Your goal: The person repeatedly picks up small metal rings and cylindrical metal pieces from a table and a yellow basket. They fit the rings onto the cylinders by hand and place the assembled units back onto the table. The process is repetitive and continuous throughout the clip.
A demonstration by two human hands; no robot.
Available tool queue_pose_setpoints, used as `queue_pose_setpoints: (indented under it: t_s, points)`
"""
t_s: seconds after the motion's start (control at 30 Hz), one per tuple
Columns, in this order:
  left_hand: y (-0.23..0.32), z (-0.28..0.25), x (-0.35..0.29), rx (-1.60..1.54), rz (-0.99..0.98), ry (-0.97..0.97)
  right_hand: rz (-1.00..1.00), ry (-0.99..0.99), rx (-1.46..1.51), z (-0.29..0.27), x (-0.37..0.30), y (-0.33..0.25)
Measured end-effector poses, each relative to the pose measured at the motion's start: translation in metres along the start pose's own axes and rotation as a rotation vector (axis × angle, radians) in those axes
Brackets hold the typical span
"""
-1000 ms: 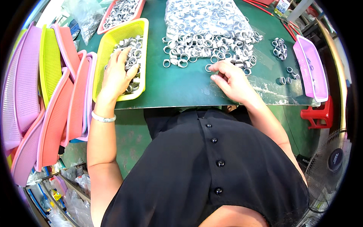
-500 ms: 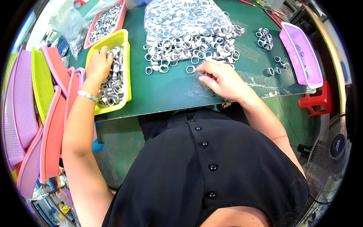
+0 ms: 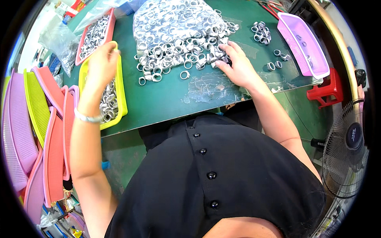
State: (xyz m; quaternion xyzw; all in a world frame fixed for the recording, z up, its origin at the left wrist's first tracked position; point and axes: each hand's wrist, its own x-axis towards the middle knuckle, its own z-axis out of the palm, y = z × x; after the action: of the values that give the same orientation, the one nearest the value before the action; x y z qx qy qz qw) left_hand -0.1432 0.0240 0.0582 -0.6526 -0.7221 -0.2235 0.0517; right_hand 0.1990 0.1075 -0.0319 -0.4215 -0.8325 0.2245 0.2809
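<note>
A large heap of silver-grey metal rings (image 3: pixel 166 59) lies on the green table, partly under a clear plastic bag (image 3: pixel 170 20). My right hand (image 3: pixel 240 69) is at the heap's right edge, thumb and fingers apart around a few rings. Over the far part of a yellow-green basket (image 3: pixel 123 99) is my left hand (image 3: pixel 102 65), its fingers bent together and slightly blurred; whatever is between them is hidden. More rings (image 3: pixel 108 104) fill that basket. One ring (image 3: pixel 185 75) lies apart, just in front of the heap.
A pink basket of rings (image 3: pixel 95 37) stands beyond the yellow-green one. Stacked baskets (image 3: pixel 35 115) crowd the left side. Toward the right are small ring groups (image 3: pixel 260 33), a purple basket (image 3: pixel 305 43), red-handled pliers (image 3: pixel 270 10), a red stool (image 3: pixel 327 89) and a fan (image 3: pixel 345 142).
My left hand has lifted from the rings in the yellow-green basket. My right hand has moved from the single ring at the front to the heap's right edge. The view has shifted slightly.
</note>
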Motion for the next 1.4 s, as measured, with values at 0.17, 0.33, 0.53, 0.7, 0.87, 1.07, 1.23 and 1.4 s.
queue_pose_setpoints:
  t_s: [0.17, 0.33, 0.53, 0.7, 0.87, 1.07, 1.23, 1.4]
  points:
    - [0.071, 0.035, -0.046, -0.245, -0.035, -0.175, -0.016, -0.062, 0.154, 0.013, 0.003, -0.011]
    - [0.07, 0.084, -0.059, -0.17, -0.066, 0.064, -0.107, -0.111, 0.205, 0.022, 0.001, -0.022]
    - [0.078, 0.108, -0.067, -0.261, 0.001, 0.134, -0.177, -0.209, 0.278, 0.028, -0.003, -0.035]
    - [0.093, 0.102, -0.083, -0.358, 0.061, 0.107, -0.28, -0.263, 0.321, 0.018, -0.005, -0.035]
    - [0.104, 0.089, -0.091, -0.179, 0.12, 0.147, -0.312, -0.122, 0.093, 0.005, -0.018, -0.03]
    - [0.128, 0.081, -0.087, -0.195, 0.363, 0.035, -0.345, -0.078, 0.056, 0.008, -0.025, -0.026]
    - [0.142, 0.09, -0.078, -0.181, 0.366, 0.054, -0.366, -0.058, 0.033, 0.011, -0.021, -0.027]
    - [0.149, 0.094, -0.074, -0.16, 0.414, 0.043, -0.311, -0.004, 0.182, 0.009, -0.021, -0.022]
